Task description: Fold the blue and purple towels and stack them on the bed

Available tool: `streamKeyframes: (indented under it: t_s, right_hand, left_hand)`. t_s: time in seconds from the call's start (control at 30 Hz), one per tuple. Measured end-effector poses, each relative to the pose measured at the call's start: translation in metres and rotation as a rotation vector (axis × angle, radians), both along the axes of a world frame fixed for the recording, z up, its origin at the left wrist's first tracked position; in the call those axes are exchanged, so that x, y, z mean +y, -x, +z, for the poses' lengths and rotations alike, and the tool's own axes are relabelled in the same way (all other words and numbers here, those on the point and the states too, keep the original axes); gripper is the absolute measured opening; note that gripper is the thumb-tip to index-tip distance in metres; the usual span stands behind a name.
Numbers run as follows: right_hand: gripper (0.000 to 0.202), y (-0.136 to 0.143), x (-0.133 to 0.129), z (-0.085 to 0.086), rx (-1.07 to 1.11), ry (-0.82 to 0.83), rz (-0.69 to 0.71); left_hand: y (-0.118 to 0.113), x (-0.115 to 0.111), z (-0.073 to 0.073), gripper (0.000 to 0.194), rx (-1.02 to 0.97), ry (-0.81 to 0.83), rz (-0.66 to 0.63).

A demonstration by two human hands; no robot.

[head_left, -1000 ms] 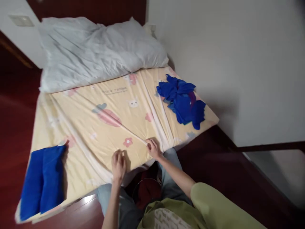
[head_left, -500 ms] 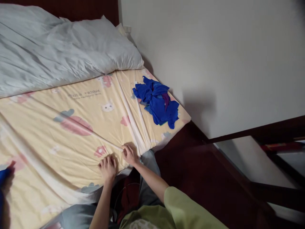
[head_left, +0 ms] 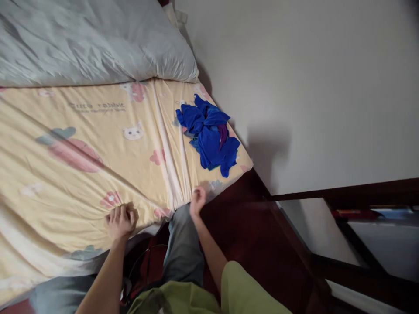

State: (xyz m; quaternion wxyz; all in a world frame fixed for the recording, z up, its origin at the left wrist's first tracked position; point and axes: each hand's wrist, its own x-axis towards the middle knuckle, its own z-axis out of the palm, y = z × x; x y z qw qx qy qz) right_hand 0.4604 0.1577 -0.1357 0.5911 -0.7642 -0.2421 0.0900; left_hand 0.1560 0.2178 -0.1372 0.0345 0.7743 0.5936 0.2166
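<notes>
A pale yellow bed sheet (head_left: 137, 170) with rabbit and carrot prints covers the mattress in front of me. My left hand (head_left: 121, 221) rests on it near the front edge, fingers curled into the cloth, and creases fan out from them. Further right, my right hand (head_left: 198, 199) is above the bed's edge with its fingers curled in; I see no cloth in it. Long folds in the sheet end just left of this hand. Beyond it lies a crumpled heap of blue cloth (head_left: 212, 146) with a purple patch, on the bed's right part.
A large grey quilt or pillow (head_left: 98, 43) lies across the head of the bed. The white wall (head_left: 310, 87) runs along the right. Dark red floor (head_left: 235, 226) shows beside the bed, with dark-framed furniture (head_left: 353, 257) at right. My knees touch the bed's front.
My right hand has let go of the sheet fold and moved right to the bed's edge. My left hand is further left in the picture, still on the sheet. The view has shifted.
</notes>
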Motion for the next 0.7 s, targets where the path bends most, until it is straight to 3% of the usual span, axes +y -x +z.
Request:
streamKeyframes:
  t_s: [0.1,0.17,0.23,0.3,0.37,0.47,0.6,0.7]
  right_hand:
    - [0.050,-0.102,-0.008,0.017,-0.098,0.130,-0.288]
    - [0.060,-0.157,-0.005,0.027,-0.169,0.244,-0.390]
    - [0.057,-0.193,0.002,0.032,-0.154,0.314,-0.385]
    - [0.047,-0.207,0.010,0.030,-0.110,0.347,-0.351]
    - [0.040,-0.203,0.016,0.024,-0.083,0.359,-0.316]
    - [0.032,-0.168,0.013,0.010,-0.149,0.339,-0.195]
    - [0.022,-0.091,-0.017,-0.002,-0.325,0.292,0.108]
    - [0.015,-0.027,-0.045,0.002,-0.383,0.250,0.293]
  left_hand:
    - [0.000,0.000,-0.001,0.024,-0.009,0.024,0.002]
    - [-0.001,0.000,-0.001,0.025,0.000,0.023,0.012]
    - [-0.001,-0.001,-0.001,0.026,0.002,0.018,0.017]
    - [-0.002,-0.001,0.000,0.025,0.005,0.017,0.013]
    - [-0.001,-0.001,0.000,0.025,0.015,0.014,0.010]
    - [0.000,-0.001,-0.002,0.026,0.018,0.010,0.013]
    - [0.001,-0.003,-0.006,0.026,0.009,0.017,0.009]
    - [0.001,-0.005,-0.004,0.026,-0.021,0.023,0.008]
